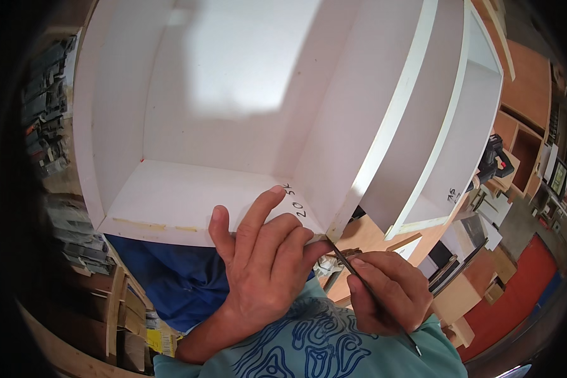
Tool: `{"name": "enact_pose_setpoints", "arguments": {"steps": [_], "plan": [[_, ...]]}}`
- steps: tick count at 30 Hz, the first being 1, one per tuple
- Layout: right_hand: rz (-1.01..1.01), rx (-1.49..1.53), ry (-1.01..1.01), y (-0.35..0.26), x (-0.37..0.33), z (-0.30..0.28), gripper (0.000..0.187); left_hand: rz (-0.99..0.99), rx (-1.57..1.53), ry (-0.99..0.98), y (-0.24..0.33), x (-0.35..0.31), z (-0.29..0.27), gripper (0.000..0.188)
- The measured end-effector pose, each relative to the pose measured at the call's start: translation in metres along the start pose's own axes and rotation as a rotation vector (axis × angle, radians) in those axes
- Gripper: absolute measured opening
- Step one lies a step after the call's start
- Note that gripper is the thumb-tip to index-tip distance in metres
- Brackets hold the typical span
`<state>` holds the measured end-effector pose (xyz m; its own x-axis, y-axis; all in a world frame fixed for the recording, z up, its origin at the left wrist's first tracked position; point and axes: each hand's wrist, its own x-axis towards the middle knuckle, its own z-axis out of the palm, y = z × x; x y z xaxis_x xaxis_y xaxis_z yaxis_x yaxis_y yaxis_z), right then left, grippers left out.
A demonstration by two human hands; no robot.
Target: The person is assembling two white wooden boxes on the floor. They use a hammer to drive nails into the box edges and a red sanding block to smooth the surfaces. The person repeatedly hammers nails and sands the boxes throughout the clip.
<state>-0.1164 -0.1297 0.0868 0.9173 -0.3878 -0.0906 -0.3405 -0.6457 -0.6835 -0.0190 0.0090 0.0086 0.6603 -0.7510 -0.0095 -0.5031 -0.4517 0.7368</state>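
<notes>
A large white cabinet carcass (220,142) with several compartments fills the middle of the view, its open side toward me. My left hand (264,271) rests at its near front edge, fingers spread over the bottom panel and thumb near the corner joint. Closed around a slim dark rod-like tool (375,295) with a shiny end, my right hand (390,290) is just right of the left one. The tool's far tip meets the corner where the bottom panel joins an upright divider (384,129). Its exact kind cannot be made out.
Dark stacked pieces (47,94) line the left side. Wooden boards (116,309) stand at lower left. On the right are brown wooden boxes (526,148), a black power tool (494,160), offcuts and a red surface (516,293). Blue cloth (176,277) hangs below the cabinet edge.
</notes>
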Motion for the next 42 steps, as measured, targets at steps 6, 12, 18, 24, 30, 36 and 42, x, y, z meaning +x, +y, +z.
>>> {"name": "enact_pose_setpoints", "arguments": {"steps": [6, 12, 18, 24, 30, 36, 42], "plan": [[-0.004, -0.028, 0.051, -0.005, -0.002, 0.006, 0.028, 0.011, 0.021, -0.038, 0.001, 0.004, -0.005, 0.033], [-0.021, -0.034, 0.056, -0.001, -0.004, 0.004, 0.028, -0.002, 0.029, -0.068, 0.01, 0.008, -0.008, 0.03], [0.02, 0.012, 0.053, 0.002, -0.008, 0.005, 0.025, 0.056, 0.033, -0.043, 0.005, 0.009, -0.006, 0.033], [0.049, 0.102, 0.098, 0.002, -0.013, 0.009, 0.019, 0.154, 0.002, 0.04, -0.005, 0.006, -0.003, 0.026], [0.163, 0.207, 0.244, -0.001, -0.02, 0.025, 0.011, 0.2, -0.001, 0.095, -0.006, 0.004, -0.001, 0.013], [0.001, 0.099, 0.289, 0.008, -0.014, 0.026, 0.018, 0.281, 0.041, 0.16, -0.017, 0.008, 0.011, 0.013], [-0.067, 0.008, 0.302, 0.021, -0.01, 0.027, 0.029, 0.332, 0.145, 0.11, -0.025, 0.013, 0.013, 0.013]]}}
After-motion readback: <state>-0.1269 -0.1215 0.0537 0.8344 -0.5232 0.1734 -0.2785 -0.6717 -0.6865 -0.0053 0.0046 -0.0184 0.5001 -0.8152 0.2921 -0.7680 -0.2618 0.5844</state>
